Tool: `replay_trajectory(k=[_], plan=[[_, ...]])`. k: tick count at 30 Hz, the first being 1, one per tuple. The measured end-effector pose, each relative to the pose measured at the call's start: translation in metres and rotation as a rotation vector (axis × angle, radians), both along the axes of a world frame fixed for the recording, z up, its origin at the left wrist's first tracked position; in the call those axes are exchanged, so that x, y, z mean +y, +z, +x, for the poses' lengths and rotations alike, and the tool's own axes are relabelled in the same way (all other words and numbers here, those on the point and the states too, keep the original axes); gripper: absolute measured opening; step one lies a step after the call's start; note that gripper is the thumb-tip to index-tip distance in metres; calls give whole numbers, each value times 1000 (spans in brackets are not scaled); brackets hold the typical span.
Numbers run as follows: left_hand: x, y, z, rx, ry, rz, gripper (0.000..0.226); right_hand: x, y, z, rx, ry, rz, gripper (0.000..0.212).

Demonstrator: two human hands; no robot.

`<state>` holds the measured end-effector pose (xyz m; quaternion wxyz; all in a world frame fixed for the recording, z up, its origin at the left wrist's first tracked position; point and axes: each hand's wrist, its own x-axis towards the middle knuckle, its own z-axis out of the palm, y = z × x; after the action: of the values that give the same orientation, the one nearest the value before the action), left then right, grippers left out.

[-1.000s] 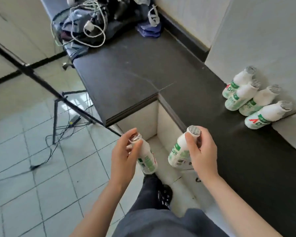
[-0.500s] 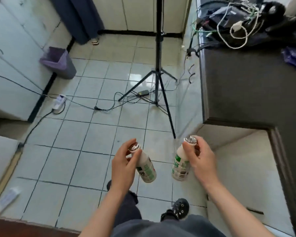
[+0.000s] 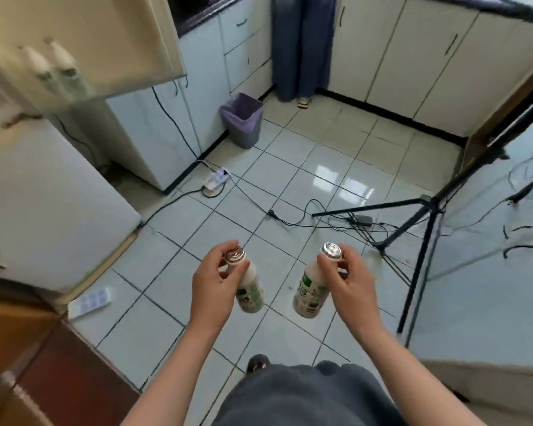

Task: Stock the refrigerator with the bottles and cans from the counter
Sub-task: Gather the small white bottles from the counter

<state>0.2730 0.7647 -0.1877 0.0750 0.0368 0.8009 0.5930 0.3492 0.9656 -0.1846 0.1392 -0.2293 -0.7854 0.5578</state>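
My left hand [image 3: 213, 285] grips a small white bottle [image 3: 249, 289] with a green label and a foil cap, held by its neck above the floor tiles. My right hand [image 3: 350, 282] grips a second bottle of the same kind [image 3: 310, 292], also near its foil cap. Both bottles hang upright in front of me at waist height. At the left stands the white refrigerator [image 3: 37, 204], its upper door [image 3: 83, 41] swung open. Two blurred white bottles [image 3: 54, 67] stand in the door shelf.
A black tripod [image 3: 425, 222] stands at the right with cables [image 3: 290, 219] running across the tiled floor to a power strip [image 3: 216, 181]. A grey bin [image 3: 243, 123] with a purple liner sits by the cabinets. An ice tray [image 3: 90, 302] lies by the fridge's base.
My view has swung left, away from the counter toward the refrigerator. Both hands keep the same hold on their bottles in front of me.
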Motion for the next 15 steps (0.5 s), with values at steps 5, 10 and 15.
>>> replay_trajectory(k=[5, 10, 15], plan=[[-57, -1, -51, 17, 175, 27, 32, -44, 9, -84, 6, 169, 21, 4], [-102, -10, -105, -4, 349, 19, 34, -90, 1, -179, -23, 346, 30, 12], [-151, -12, -196, 30, 494, -21, 37, -139, -5, -301, 10, 498, -13, 8]])
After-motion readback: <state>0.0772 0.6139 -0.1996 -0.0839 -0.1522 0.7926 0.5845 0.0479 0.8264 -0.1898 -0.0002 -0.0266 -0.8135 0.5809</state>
